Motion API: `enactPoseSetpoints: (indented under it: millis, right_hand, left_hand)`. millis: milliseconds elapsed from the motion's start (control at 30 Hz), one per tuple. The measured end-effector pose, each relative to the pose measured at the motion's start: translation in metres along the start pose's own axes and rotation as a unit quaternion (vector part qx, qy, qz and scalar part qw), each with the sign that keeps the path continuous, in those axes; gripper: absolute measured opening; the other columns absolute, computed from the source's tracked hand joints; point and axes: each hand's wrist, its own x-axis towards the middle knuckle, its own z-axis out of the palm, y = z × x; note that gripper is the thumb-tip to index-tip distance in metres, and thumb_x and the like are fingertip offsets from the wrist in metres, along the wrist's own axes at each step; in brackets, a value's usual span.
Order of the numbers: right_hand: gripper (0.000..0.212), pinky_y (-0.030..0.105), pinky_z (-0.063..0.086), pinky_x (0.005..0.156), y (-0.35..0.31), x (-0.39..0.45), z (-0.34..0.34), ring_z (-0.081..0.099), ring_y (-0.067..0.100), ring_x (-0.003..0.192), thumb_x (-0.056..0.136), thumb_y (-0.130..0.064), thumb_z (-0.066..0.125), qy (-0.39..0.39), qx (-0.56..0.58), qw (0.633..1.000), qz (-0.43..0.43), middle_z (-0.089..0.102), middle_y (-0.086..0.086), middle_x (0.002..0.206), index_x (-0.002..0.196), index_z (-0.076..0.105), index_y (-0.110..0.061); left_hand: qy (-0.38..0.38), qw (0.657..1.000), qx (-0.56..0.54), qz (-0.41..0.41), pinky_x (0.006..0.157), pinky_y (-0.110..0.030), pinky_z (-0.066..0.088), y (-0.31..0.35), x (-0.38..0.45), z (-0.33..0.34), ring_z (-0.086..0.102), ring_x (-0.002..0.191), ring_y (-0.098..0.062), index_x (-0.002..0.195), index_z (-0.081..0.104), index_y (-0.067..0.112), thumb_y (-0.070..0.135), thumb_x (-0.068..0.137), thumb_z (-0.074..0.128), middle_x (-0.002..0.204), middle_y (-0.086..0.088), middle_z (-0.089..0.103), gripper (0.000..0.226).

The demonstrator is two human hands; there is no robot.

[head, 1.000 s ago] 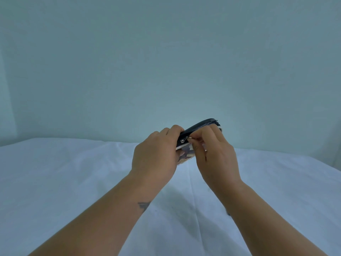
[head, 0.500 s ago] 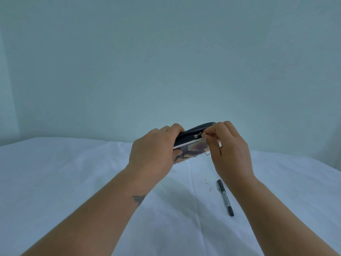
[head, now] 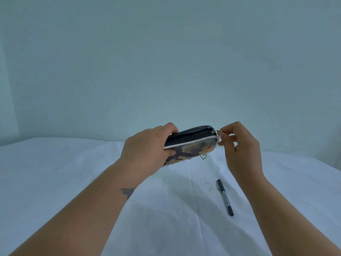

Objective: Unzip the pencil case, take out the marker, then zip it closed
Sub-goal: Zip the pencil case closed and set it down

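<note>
A dark pencil case [head: 195, 143] with a printed picture on its side and a white rim is held in the air above the table. My left hand [head: 145, 150] grips its left end, fingers over the top and thumb on the picture side. My right hand [head: 239, 145] pinches the metal zipper pull [head: 217, 131] at the case's far right end. The black zipper line along the top looks closed. A black marker [head: 225, 197] lies on the white cloth below my right wrist.
The table is covered by a white cloth [head: 73, 182] with a few small stains near the marker. A plain pale wall [head: 166, 61] stands close behind the table's far edge.
My right hand has drawn the zipper pull from the case's left part along the top to its right end. The marker, hidden at first, now shows on the cloth.
</note>
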Motion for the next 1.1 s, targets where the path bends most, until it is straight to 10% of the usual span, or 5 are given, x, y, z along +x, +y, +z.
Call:
enactPoseSetpoints:
  millis: [300, 767, 1100]
  right_hand:
    - [0.032, 0.01, 0.042, 0.061, -0.038, -0.003, 0.005, 0.062, 0.005, 0.073, 0.085, -0.001, 0.062, -0.015, 0.146, 0.988, -0.038, 0.067, -0.014, 0.075, 0.077, 0.061, -0.031]
    - [0.013, 0.039, 0.051, 0.057, -0.037, 0.002, 0.0, 0.062, 0.021, 0.072, 0.087, -0.008, 0.056, -0.003, -0.001, 0.984, -0.178, 0.068, -0.002, 0.087, 0.092, 0.066, -0.015]
    - [0.008, 0.036, 0.05, 0.055, -0.019, 0.005, -0.004, 0.065, 0.02, 0.067, 0.092, -0.017, 0.054, 0.029, -0.055, 0.993, -0.103, 0.062, -0.013, 0.079, 0.089, 0.056, -0.023]
  left_hand:
    - [0.02, 0.998, -0.06, 0.013, 0.075, -0.038, 0.049, 0.007, -0.002, 0.005, 0.054, 0.095, -0.018, 0.123, 0.04, 0.034, 0.028, 0.086, 0.061, 0.108, 0.011, 0.057, 0.043]
    - [0.053, 0.982, -0.168, 0.071, 0.079, -0.039, 0.047, 0.014, -0.001, 0.008, 0.053, 0.094, -0.014, 0.117, 0.049, 0.032, 0.028, 0.089, 0.062, 0.105, 0.012, 0.057, 0.031]
    - [0.063, 0.949, -0.308, 0.03, 0.065, -0.002, 0.041, 0.008, 0.004, -0.002, 0.056, 0.082, 0.016, 0.105, 0.046, 0.037, 0.026, 0.087, 0.068, 0.092, 0.025, 0.061, 0.031]
